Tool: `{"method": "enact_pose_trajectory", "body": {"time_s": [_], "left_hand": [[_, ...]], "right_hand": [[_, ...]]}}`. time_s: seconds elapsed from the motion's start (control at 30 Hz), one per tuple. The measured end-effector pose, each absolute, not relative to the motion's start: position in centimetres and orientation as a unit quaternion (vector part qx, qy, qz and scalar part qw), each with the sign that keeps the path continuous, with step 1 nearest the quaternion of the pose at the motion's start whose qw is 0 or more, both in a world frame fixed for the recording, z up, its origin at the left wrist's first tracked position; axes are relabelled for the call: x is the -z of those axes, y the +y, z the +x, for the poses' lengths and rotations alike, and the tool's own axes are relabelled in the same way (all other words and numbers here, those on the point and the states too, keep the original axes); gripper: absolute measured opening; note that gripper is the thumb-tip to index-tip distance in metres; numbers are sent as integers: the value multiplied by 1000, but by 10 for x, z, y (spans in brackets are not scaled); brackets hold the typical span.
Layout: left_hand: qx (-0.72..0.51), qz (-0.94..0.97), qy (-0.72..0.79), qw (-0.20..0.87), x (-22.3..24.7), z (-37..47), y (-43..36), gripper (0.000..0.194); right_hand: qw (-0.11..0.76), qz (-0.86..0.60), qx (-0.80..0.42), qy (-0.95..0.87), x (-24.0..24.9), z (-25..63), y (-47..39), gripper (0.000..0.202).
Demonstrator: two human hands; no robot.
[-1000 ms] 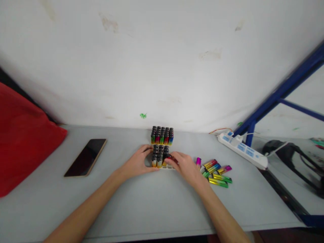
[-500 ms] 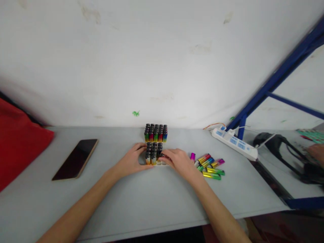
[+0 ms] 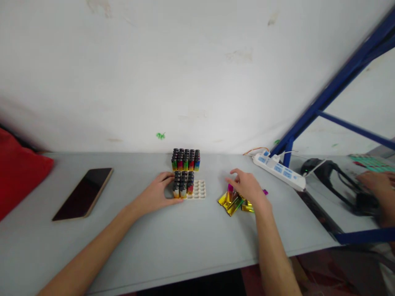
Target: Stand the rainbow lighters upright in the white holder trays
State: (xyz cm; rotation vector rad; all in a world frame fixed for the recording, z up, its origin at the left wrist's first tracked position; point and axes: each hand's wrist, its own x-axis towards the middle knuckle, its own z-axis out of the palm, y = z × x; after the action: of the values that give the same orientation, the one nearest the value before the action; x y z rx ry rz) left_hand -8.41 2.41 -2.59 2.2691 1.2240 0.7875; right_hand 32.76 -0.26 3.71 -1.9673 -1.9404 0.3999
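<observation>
My left hand (image 3: 156, 192) grips the left side of a white pocketed tray (image 3: 200, 190), its thumb along the front corner and its fingers at the back. In the tray's left part stand several black-topped lighters (image 3: 184, 181), with white-orange and red lower bodies; the pockets on the right show bare. My right hand (image 3: 247, 187) hovers over a pile of shiny lighters (image 3: 234, 205) in yellow, green and magenta. Its thumb and index finger are apart, just above a magenta and yellow lighter (image 3: 230, 193). The other fingers partly hide the pile.
Behind the tray stands a block of upright lighters (image 3: 185, 161) near the wall. A dark phone (image 3: 83, 193) lies at left, beside a red cloth (image 3: 21, 172). A white power strip (image 3: 279, 170), a blue frame (image 3: 288, 150) and another person's hand (image 3: 375, 183) are at right.
My right hand has left the tray and moved right to the loose lighters, uncovering a red lighter in the tray and the bare pockets. The left hand keeps its grip. The view has shifted slightly.
</observation>
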Motion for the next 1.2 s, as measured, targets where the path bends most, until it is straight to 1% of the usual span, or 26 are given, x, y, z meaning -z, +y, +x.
{"method": "enact_pose_trajectory", "body": {"time_s": [0.1, 0.2, 0.3, 0.4, 0.47, 0.53, 0.63, 0.73, 0.83, 0.97, 1.07, 1.2], "left_hand": [[-277, 818, 450, 229, 22, -81, 23, 78], [-280, 812, 456, 234, 21, -80, 23, 77], [-289, 811, 452, 231, 22, -81, 24, 75], [-294, 818, 440, 228, 24, -82, 24, 76], [-297, 819, 434, 228, 25, -82, 24, 76], [-302, 819, 432, 226, 24, -82, 23, 76], [-301, 821, 431, 223, 24, -80, 23, 76], [-295, 825, 430, 219, 24, -80, 22, 77], [-295, 825, 431, 215, 24, -82, 22, 76], [-293, 822, 436, 218, 25, -83, 23, 76], [-291, 823, 436, 220, 25, -82, 23, 77], [-302, 821, 430, 224, 25, -82, 23, 76]], "right_hand": [[136, -679, -201, -693, -32, 332, -3, 30], [152, -647, -241, -707, -29, 318, -3, 24], [186, -636, -252, -706, -28, 305, 1, 21], [262, -628, -274, -679, -27, 298, 6, 15], [334, -600, -342, -641, -26, 293, 6, 32], [404, -546, -441, -587, -27, 285, 3, 53], [462, -458, -560, -513, -31, 266, -4, 72], [459, -415, -613, -491, -34, 246, -10, 76], [443, -407, -633, -488, -34, 232, -11, 77], [451, -419, -632, -471, -32, 225, -8, 81], [434, -449, -632, -460, -30, 222, -6, 84], [434, -512, -576, -468, -26, 215, -8, 83]]}}
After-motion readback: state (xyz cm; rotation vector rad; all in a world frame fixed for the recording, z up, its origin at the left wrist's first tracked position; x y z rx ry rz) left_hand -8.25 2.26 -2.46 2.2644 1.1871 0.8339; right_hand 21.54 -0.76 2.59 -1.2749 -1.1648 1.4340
